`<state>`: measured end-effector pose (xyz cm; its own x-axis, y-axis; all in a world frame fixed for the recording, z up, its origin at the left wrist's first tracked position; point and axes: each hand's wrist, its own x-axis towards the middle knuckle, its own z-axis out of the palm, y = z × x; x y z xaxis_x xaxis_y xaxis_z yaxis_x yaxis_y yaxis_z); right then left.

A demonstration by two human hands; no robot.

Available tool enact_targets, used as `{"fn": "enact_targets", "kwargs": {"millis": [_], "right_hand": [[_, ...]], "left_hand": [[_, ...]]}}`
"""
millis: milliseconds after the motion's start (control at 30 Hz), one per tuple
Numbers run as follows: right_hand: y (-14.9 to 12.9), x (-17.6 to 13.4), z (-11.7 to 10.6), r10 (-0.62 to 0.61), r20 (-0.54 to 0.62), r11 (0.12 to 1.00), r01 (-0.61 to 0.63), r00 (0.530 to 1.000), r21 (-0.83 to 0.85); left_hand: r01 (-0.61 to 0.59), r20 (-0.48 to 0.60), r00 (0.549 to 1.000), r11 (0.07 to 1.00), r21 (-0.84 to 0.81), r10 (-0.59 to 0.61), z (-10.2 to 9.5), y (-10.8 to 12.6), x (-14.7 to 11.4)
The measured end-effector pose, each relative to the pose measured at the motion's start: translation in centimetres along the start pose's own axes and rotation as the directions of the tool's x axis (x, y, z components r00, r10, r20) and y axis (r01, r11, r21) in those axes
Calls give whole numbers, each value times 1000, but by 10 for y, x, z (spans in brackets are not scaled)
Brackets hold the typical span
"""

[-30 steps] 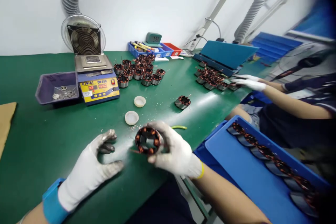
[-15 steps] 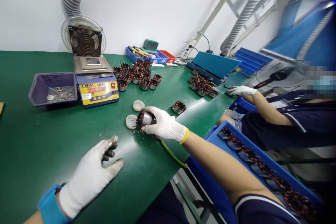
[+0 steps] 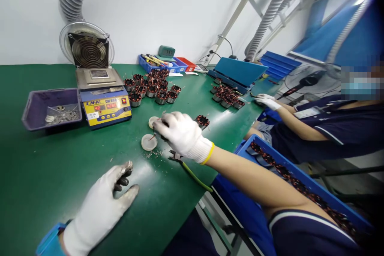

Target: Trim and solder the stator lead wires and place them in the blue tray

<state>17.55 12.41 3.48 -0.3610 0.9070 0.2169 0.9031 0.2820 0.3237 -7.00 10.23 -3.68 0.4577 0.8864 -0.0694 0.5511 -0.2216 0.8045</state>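
My right hand (image 3: pixel 183 134), in a white glove with a yellow cuff, is closed around a wire-wound motor stator, which it almost wholly hides. A thin copper wire end (image 3: pixel 153 137) pokes out below the fingers. Two small round white dishes (image 3: pixel 149 143) are beside these fingers, the farther one partly covered. My left hand (image 3: pixel 100 204), gloved in white with dark, worn fingertips, is held over the front left of the green table (image 3: pixel 39 184). Its thumb stands apart from the bent fingers, and nothing is between them.
Several stators (image 3: pixel 152 90) cluster behind a purple bin (image 3: pixel 52 126) and weighing scale (image 3: pixel 105 110). One stator (image 3: pixel 202 121) stands beyond my right hand. A green hose (image 3: pixel 196 177) leads to a partly hidden tool. A co-worker's gloved hand (image 3: pixel 267 101) is at right, near a blue stator crate (image 3: pixel 244 148).
My right hand has turned over and lifted the stator slightly away from the near dish, covering most of it. The scale's displayed numbers differ. My left hand hardly moved as the view shifted.
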Motion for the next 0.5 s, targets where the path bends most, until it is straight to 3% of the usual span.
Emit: {"fn": "enact_targets", "kwargs": {"millis": [133, 233, 367, 500], "right_hand": [[-6, 9, 16, -185, -31, 973, 178, 982, -149], [-7, 8, 19, -248, -39, 954, 237, 968, -185], [0, 20, 5, -234, -81, 955, 213, 969, -208], [13, 80, -23, -124, -192, 976, 84, 974, -202]], "left_hand": [[12, 9, 1000, 1000, 7, -12, -1, 1, 1], [17, 7, 1000, 1000, -1, -17, 1, 0, 2], [5, -8, 1000, 1000, -9, -5, 3, -1, 3], [-14, -5, 1000, 1000, -28, 13, 5, 0, 4]]}}
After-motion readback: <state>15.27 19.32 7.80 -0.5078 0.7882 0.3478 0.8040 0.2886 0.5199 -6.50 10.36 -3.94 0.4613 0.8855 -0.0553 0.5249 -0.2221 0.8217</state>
